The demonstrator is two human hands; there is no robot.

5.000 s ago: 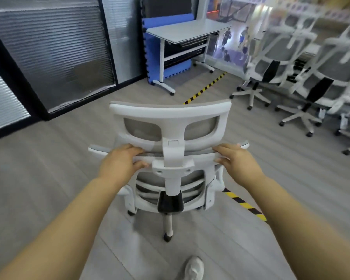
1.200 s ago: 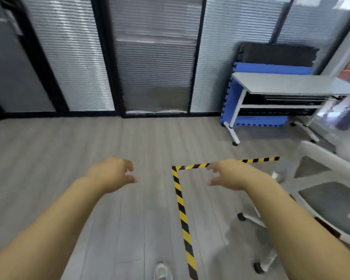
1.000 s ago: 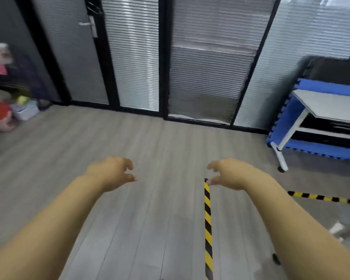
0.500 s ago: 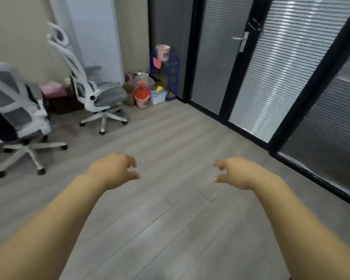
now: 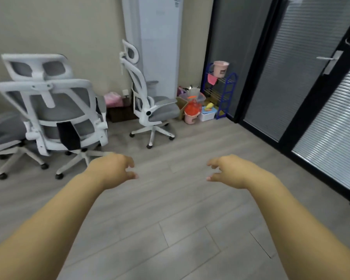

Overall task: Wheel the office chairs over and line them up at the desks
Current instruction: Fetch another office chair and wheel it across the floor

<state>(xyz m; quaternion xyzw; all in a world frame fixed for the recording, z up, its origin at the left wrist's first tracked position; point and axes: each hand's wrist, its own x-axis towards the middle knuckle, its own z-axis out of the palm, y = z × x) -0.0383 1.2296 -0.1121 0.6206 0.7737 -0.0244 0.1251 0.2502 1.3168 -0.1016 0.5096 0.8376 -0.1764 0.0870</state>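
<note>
The nearest white-framed grey mesh office chair [image 5: 55,110] stands at the frame's left, its back toward me, another white swivel chair [image 5: 150,106] at upper centre beside the pink buckets [image 5: 192,112]. I judge a careless pull could tangle their castors. My left hand [image 5: 111,170] and right hand [image 5: 230,171] hover empty, fingers loosely curled, over the grey plank floor [image 5: 170,229].

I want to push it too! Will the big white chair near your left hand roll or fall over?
The white chair would probably roll easily: its star base rides on small casters. Pushed high on the headrest, it might tip slightly, being tall.
</note>
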